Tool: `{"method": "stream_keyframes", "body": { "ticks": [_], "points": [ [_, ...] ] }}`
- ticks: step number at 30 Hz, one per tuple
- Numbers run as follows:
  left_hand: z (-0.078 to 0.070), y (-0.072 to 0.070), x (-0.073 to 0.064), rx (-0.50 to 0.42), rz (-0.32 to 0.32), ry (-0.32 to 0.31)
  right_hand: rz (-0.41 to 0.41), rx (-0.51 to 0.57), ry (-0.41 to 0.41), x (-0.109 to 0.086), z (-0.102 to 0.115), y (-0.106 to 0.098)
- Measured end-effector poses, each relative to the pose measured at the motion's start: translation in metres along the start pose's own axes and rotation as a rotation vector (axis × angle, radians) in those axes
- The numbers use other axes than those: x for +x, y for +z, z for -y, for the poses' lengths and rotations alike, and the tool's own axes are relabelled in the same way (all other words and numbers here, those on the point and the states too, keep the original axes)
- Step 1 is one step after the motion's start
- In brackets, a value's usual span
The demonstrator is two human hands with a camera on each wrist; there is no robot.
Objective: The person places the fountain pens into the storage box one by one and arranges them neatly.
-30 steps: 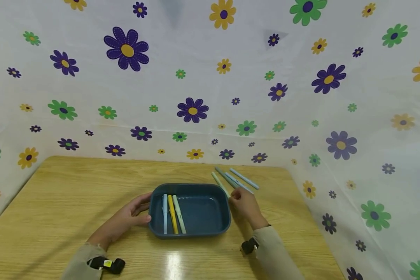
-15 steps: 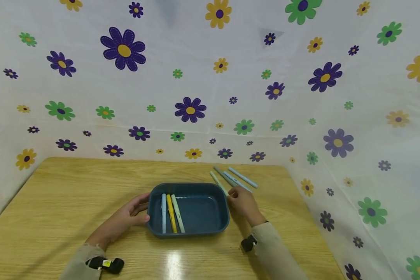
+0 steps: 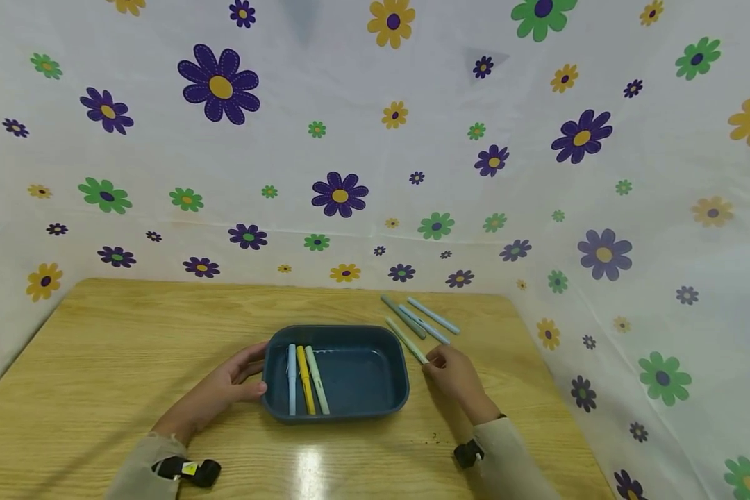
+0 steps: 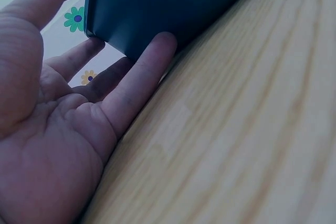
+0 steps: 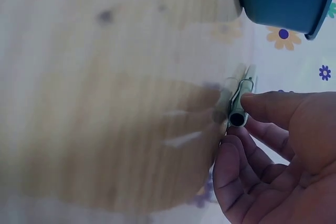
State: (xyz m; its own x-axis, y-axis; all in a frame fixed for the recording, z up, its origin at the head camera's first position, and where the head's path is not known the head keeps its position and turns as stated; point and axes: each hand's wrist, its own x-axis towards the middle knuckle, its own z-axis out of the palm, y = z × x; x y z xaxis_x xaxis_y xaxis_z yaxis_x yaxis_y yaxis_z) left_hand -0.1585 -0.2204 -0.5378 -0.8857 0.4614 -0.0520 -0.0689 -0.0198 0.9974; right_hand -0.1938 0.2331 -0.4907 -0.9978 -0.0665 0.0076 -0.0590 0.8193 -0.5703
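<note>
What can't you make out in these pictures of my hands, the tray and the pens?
- Head view: the held pen's near end, covered by the right hand.
- Head view: what the dark specks are; too small.
- Left wrist view: the tray's inside, hidden by its outer wall.
- Left wrist view: part of the left hand, cut off by the left edge.
- Right wrist view: the tray's upper part, cut off by the top edge.
</note>
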Motion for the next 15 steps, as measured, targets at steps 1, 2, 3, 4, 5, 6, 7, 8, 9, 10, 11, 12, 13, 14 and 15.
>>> {"method": "stream_keyframes", "body": {
  "ticks": [1, 2, 3, 4, 5, 6, 7, 8, 9, 10, 11, 12, 13, 14, 15],
  "points": [
    [0.0, 0.0, 0.0, 0.002, 0.0, -0.002, 0.005, 0.003, 0.008, -0.003, -0.002, -0.001],
    [0.0, 0.0, 0.0, 0.002, -0.001, -0.003, 0.01, 0.007, 0.015, -0.006, -0.003, -0.002],
    [0.0, 0.0, 0.0, 0.003, -0.002, -0.003, 0.014, 0.011, 0.024, -0.009, -0.004, -0.003],
    [0.0, 0.0, 0.0, 0.003, -0.003, -0.004, 0.017, 0.014, 0.026, -0.011, -0.005, -0.004],
    [0.0, 0.0, 0.0, 0.003, -0.003, -0.004, 0.02, 0.011, 0.029, -0.014, -0.006, -0.005],
    [0.0, 0.0, 0.0, 0.003, -0.002, -0.002, 0.023, 0.011, 0.03, -0.017, -0.007, -0.007],
    [0.0, 0.0, -0.001, 0.003, -0.002, -0.001, 0.028, 0.008, 0.03, -0.021, -0.007, -0.008],
    [0.0, 0.0, -0.001, 0.003, -0.002, 0.0, 0.032, 0.002, 0.031, -0.024, -0.008, -0.01],
    [0.0, 0.0, -0.001, 0.003, -0.001, 0.001, 0.035, -0.002, 0.037, -0.027, -0.008, -0.012],
    [0.0, 0.0, 0.0, 0.003, -0.002, 0.002, 0.039, -0.008, 0.041, -0.03, -0.008, -0.014],
    [0.001, 0.0, 0.0, 0.004, -0.001, 0.003, 0.043, -0.017, 0.042, -0.033, -0.008, -0.015],
    [0.001, 0.0, 0.0, 0.005, -0.001, 0.003, 0.047, -0.024, 0.042, -0.036, -0.008, -0.017],
    [0.001, 0.0, 0.0, 0.005, -0.002, 0.002, 0.054, -0.031, 0.049, -0.039, -0.008, -0.019],
    [0.002, 0.0, 0.0, 0.005, -0.001, 0.001, 0.061, -0.032, 0.056, -0.041, -0.008, -0.02],
    [0.002, 0.0, 0.0, 0.005, -0.001, 0.001, 0.066, -0.033, 0.06, -0.043, -0.008, -0.021]
  ]
}}
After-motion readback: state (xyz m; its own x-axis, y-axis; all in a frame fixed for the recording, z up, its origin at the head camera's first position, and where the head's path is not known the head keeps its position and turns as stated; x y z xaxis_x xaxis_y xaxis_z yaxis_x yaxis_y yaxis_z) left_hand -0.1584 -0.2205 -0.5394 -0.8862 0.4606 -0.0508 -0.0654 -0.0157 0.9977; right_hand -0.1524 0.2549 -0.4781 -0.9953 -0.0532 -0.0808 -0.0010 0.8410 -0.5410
